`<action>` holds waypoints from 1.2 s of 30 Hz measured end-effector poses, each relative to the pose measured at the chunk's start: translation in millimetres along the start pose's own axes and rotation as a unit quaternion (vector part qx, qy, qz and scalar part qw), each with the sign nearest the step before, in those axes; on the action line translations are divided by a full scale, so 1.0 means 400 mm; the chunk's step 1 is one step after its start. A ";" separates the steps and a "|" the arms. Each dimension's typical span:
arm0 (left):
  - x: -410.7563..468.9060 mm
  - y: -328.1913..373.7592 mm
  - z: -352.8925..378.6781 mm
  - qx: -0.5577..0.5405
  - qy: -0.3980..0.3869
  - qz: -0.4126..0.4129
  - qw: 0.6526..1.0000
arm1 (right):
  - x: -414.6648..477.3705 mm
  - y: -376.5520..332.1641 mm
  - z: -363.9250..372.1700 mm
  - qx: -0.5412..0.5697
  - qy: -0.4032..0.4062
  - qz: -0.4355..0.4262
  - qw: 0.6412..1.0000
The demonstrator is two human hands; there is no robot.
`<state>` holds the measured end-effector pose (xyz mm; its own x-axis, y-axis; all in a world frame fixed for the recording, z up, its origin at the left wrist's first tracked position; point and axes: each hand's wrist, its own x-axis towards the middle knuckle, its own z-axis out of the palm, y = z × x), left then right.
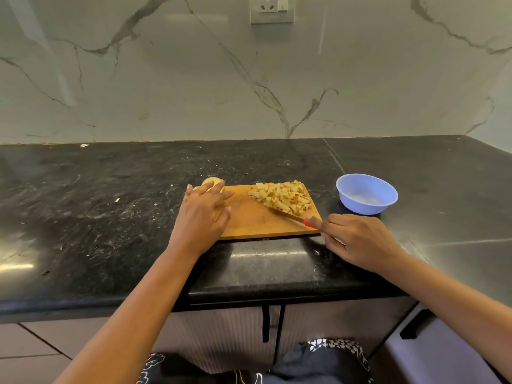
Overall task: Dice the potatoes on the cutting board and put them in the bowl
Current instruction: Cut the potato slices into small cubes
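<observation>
Black worktop (110, 217), cutting board (255, 221): our left hand (203, 214) rests straight-fingered on potato (212, 181) at 10 o'clock; right hand (357, 239) grips knife (291, 216) against dice (282, 196); bowl (360, 207) at 3 o'clock.

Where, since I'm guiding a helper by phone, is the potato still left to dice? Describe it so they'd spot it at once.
On the black countertop lies a wooden cutting board. At its far left corner, under the fingertips of the left hand, sits a pale, rounded potato chunk. Unlike the diced potato heap beside the knife on the right, it is one large piece.
</observation>
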<state>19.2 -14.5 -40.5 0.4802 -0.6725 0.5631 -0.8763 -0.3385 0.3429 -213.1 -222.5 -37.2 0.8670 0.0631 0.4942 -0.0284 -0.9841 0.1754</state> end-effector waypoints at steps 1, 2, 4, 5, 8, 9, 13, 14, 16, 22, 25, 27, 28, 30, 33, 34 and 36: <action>0.000 0.003 0.001 0.006 -0.002 0.009 1.000 | -0.003 0.006 -0.002 0.007 0.012 0.007 1.000; 0.000 0.005 0.003 0.015 -0.005 0.019 1.000 | -0.007 0.011 -0.004 0.021 0.026 0.016 0.999; 0.000 0.012 0.007 0.033 -0.012 0.039 0.999 | -0.012 0.021 -0.010 0.065 0.057 0.046 0.995; 0.001 0.016 0.009 0.038 -0.015 0.046 0.998 | -0.013 0.026 -0.010 0.087 0.071 0.067 0.991; 0.008 0.031 0.016 0.048 -0.030 0.064 0.996 | -0.013 0.047 -0.006 0.125 0.102 0.123 0.979; 0.015 0.039 0.020 0.053 -0.037 0.077 0.995 | -0.011 0.053 -0.006 0.120 0.108 0.127 0.979; 0.055 0.072 0.048 0.067 -0.068 0.134 0.986 | -0.003 0.064 0.006 0.018 0.097 0.070 0.993; 0.067 0.084 0.057 0.068 -0.083 0.142 0.984 | -0.004 0.064 0.009 -0.007 0.094 0.058 0.994; 0.087 0.108 0.076 0.078 -0.118 0.165 0.976 | -0.003 0.061 0.009 -0.038 0.085 0.051 0.994; 0.144 0.158 0.132 0.161 -0.167 0.225 0.947 | -0.006 0.055 -0.004 -0.103 0.083 0.041 0.990; 0.162 0.149 0.136 0.157 -0.178 0.196 0.951 | -0.013 0.058 -0.012 -0.110 0.085 0.051 0.989; 0.164 0.140 0.138 0.138 -0.182 0.182 0.956 | -0.020 0.062 -0.015 -0.114 0.092 0.045 0.988; 0.163 0.137 0.138 0.132 -0.181 0.180 0.958 | -0.024 0.065 -0.017 -0.117 0.094 0.044 0.988; 0.160 0.133 0.138 0.124 -0.176 0.176 0.961 | -0.031 0.070 -0.021 -0.116 0.095 0.056 0.987; 0.154 0.129 0.131 0.107 -0.158 0.169 0.967 | -0.038 0.070 -0.022 -0.102 0.112 0.083 0.985; 0.151 0.128 0.127 0.098 -0.144 0.168 0.970 | -0.038 0.067 -0.024 -0.093 0.121 0.092 0.984; 0.141 0.121 0.116 0.071 -0.101 0.162 0.979 | -0.035 0.056 -0.023 -0.068 0.131 0.112 0.983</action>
<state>2.2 -99.2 -27.1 0.1717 -0.8710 0.4604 -0.9848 -0.1648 0.0555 -230.4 -244.0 -32.5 0.6749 -0.0947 0.7318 -0.2852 -0.9481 0.1404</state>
